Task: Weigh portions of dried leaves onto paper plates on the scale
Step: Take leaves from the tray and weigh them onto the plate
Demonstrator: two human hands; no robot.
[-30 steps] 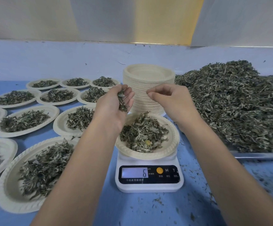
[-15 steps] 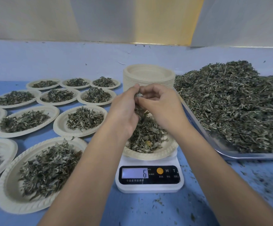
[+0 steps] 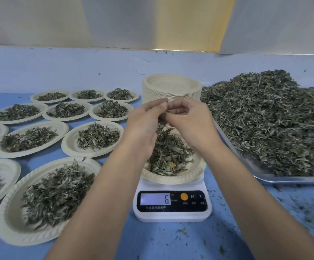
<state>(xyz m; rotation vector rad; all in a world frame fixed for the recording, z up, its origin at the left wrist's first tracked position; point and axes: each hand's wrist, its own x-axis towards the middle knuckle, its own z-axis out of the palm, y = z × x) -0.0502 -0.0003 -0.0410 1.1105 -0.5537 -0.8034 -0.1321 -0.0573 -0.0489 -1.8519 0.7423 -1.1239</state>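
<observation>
A white digital scale point(image 3: 172, 215) stands at the centre front, its display reading 6. On it sits a paper plate point(image 3: 188, 178) holding a heap of dried leaves point(image 3: 168, 158). Above that plate my left hand point(image 3: 143, 128) holds a clump of dried leaves in curled fingers. My right hand point(image 3: 191, 119) meets it fingertip to fingertip and pinches at the same leaves. A few leaves hang between the two hands.
A metal tray point(image 3: 287, 179) piled with loose dried leaves point(image 3: 276, 121) fills the right. A tall stack of empty paper plates point(image 3: 172, 87) stands behind my hands. Several filled plates point(image 3: 94, 140) cover the left of the blue table point(image 3: 171, 241). Leaf crumbs litter the front right.
My hands were apart a second ago, the left holding leaves. They came together above the scale plate and now touch at the fingertips. The scale reading stays at 6.
</observation>
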